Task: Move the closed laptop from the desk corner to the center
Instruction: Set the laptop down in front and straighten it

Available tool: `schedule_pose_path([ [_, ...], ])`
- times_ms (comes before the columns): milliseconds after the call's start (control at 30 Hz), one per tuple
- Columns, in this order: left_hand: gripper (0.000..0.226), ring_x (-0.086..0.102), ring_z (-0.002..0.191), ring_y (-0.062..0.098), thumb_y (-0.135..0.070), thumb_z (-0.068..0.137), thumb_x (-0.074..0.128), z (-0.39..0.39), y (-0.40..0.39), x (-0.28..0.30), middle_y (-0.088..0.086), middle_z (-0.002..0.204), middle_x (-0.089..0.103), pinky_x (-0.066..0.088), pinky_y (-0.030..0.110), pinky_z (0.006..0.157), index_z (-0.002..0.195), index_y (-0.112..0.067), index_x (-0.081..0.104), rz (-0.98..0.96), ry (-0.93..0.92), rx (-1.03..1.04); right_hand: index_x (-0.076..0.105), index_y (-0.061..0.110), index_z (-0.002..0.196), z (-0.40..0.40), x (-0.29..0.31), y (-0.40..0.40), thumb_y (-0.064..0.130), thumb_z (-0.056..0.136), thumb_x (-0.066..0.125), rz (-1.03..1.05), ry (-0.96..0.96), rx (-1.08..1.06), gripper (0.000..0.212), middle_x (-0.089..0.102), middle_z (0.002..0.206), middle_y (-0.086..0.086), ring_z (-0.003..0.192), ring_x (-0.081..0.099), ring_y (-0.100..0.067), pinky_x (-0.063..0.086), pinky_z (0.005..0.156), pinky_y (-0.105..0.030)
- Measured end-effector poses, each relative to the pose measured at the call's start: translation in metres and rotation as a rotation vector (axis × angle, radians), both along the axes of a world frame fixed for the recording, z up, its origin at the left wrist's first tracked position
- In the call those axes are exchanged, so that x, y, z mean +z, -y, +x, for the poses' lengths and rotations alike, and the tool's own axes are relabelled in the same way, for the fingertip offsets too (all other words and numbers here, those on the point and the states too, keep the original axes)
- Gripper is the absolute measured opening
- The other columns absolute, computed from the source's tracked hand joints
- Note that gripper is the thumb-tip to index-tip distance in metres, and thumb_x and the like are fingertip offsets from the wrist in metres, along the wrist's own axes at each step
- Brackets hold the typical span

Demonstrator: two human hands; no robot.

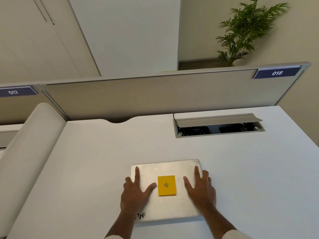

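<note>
A closed silver laptop [170,169] lies flat on a white desk [241,169], near its front middle. The left hand [133,192] and right hand [201,190] rest on the lid with fingers spread flat, outer fingers over its side edges. A yellow sticky note [166,185] sits between the thumbs.
</note>
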State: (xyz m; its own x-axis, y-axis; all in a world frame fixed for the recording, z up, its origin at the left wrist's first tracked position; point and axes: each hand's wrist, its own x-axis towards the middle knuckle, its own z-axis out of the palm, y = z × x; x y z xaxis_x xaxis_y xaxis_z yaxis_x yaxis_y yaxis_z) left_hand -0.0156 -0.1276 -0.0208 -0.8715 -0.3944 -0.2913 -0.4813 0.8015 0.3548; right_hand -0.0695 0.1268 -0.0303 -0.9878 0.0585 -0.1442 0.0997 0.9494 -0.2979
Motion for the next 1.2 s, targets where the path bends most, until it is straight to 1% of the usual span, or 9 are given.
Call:
schedule_pose_path([
  [200,0.11,0.049,0.113,0.024,-0.096,0.073,0.024,-0.001,0.0,-0.007,0.004,0.123,0.04,0.052,0.038,0.084,0.159,-0.037,-0.011,-0.073,-0.017,-0.016,0.025,0.023,0.153,-0.002,-0.001,0.0,0.07,0.092,0.032,0.018,-0.017,-0.005,0.077,0.039,0.134,-0.005,0.114,0.052,-0.023,0.056,0.077,-0.036],
  [467,0.106,0.048,0.108,0.023,-0.093,0.077,0.025,-0.002,0.002,-0.015,0.004,0.121,0.04,0.049,0.035,0.08,0.159,-0.035,-0.01,-0.107,-0.031,-0.019,0.024,0.023,0.152,-0.002,-0.008,0.002,0.07,0.092,0.029,0.074,-0.022,0.023,0.076,0.04,0.132,-0.005,0.108,0.053,-0.024,0.056,0.071,-0.037],
  [667,0.106,0.047,0.103,0.022,-0.093,0.077,0.024,-0.001,0.003,-0.019,0.003,0.118,0.041,0.048,0.033,0.076,0.16,-0.034,-0.007,-0.135,-0.046,-0.025,0.025,0.022,0.152,-0.001,-0.01,0.003,0.07,0.093,0.028,0.099,-0.016,0.022,0.076,0.041,0.134,-0.005,0.106,0.054,-0.024,0.056,0.071,-0.039],
  [900,0.104,0.046,0.105,0.022,-0.093,0.077,0.022,0.0,0.002,-0.021,0.002,0.118,0.04,0.05,0.034,0.078,0.159,-0.036,-0.007,-0.144,-0.051,-0.022,0.022,0.023,0.153,0.001,-0.01,0.003,0.068,0.093,0.027,0.124,-0.02,0.026,0.075,0.04,0.138,-0.006,0.105,0.052,-0.025,0.055,0.071,-0.039],
  [1000,0.104,0.046,0.104,0.021,-0.093,0.077,0.022,0.001,0.002,-0.021,0.002,0.117,0.04,0.049,0.034,0.078,0.159,-0.035,-0.006,-0.148,-0.056,-0.02,0.025,0.022,0.153,0.002,-0.011,0.003,0.067,0.094,0.028,0.134,-0.027,0.024,0.074,0.042,0.138,-0.007,0.103,0.053,-0.026,0.054,0.071,-0.04],
  [1133,0.104,0.046,0.105,0.021,-0.092,0.078,0.023,0.002,0.001,-0.021,0.002,0.119,0.04,0.048,0.032,0.076,0.159,-0.034,-0.007,-0.161,-0.052,-0.022,0.035,0.017,0.148,0.002,-0.013,0.005,0.062,0.094,0.036,0.141,-0.052,0.028,0.07,0.049,0.129,-0.012,0.093,0.056,-0.028,0.05,0.071,-0.042],
  [1200,0.105,0.046,0.105,0.022,-0.092,0.078,0.023,0.002,0.0,-0.021,0.003,0.119,0.04,0.048,0.032,0.077,0.16,-0.033,-0.005,-0.161,-0.052,-0.015,0.038,0.016,0.147,0.001,-0.014,0.005,0.06,0.094,0.039,0.152,-0.062,0.032,0.069,0.051,0.126,-0.014,0.091,0.057,-0.029,0.049,0.072,-0.042],
])
